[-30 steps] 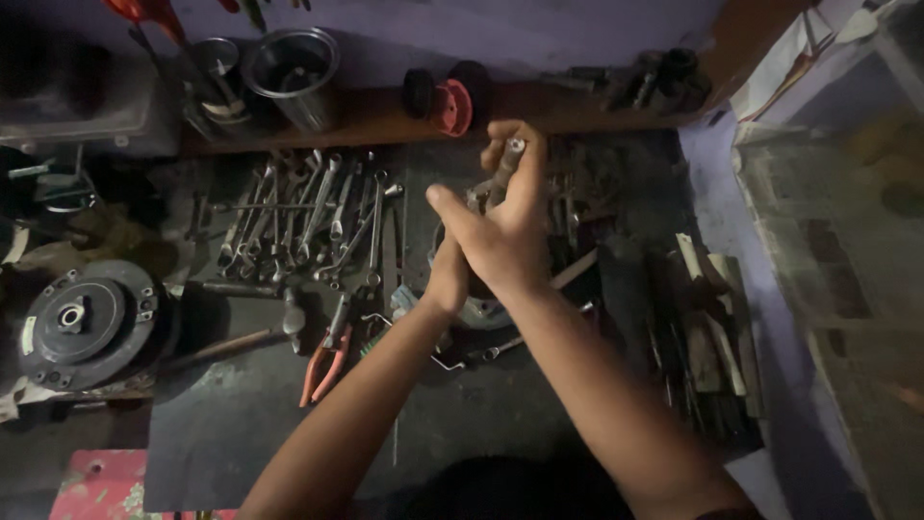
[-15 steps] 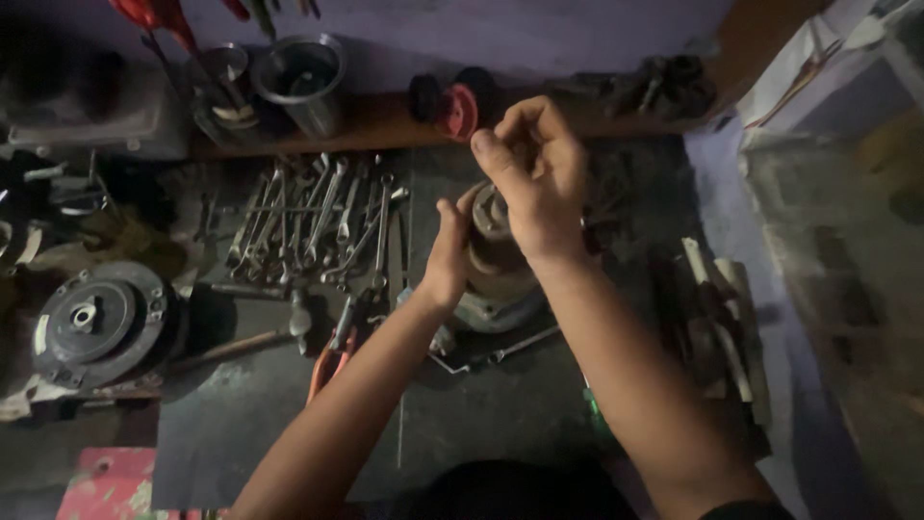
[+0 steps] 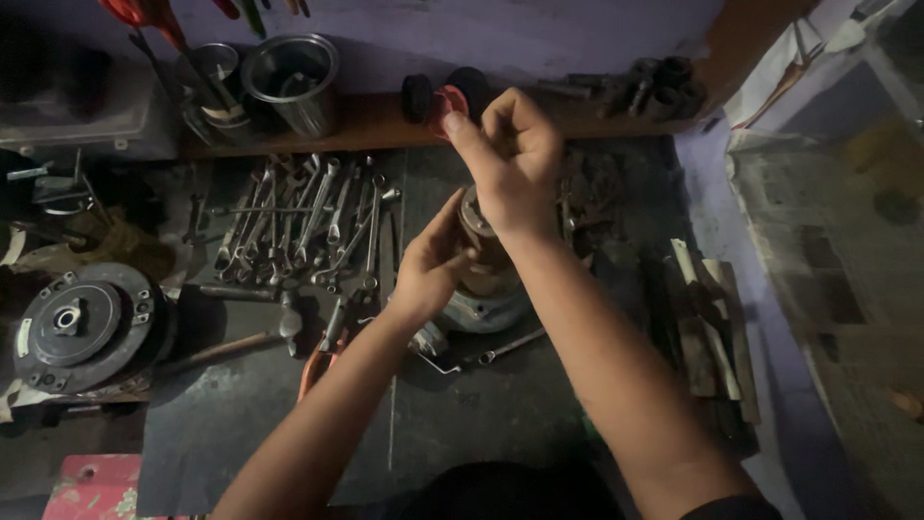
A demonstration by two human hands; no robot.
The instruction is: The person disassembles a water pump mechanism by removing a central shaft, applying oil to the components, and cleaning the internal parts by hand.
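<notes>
- Nearest the viewer, a dark mat (image 3: pixel 500 404) is seen under the work; on it, just in front of the metal assembly (image 3: pixel 481 279), one thin wrench (image 3: pixel 500 347) is laid.
- The assembly, a rusty cylinder on a round grey base, is steadied at its left side by the left hand (image 3: pixel 428 265), fingers wrapped against it.
- Since a second ago the right hand (image 3: pixel 515 159) has been lowered onto the top of the assembly; its fingers are bunched together, but what is pinched cannot be told. The part seems to be being fitted or turned by hand.
- Left of the assembly, one hammer (image 3: pixel 245 337), one pair of orange-handled pliers (image 3: pixel 318 361) and one round clutch-like disc (image 3: pixel 82 323) are counted.
- Beyond those, a spread of spanners (image 3: pixel 308 221), over a dozen, is laid.
- Farthest, two metal cups (image 3: pixel 289 82) are stood on the shelf.
</notes>
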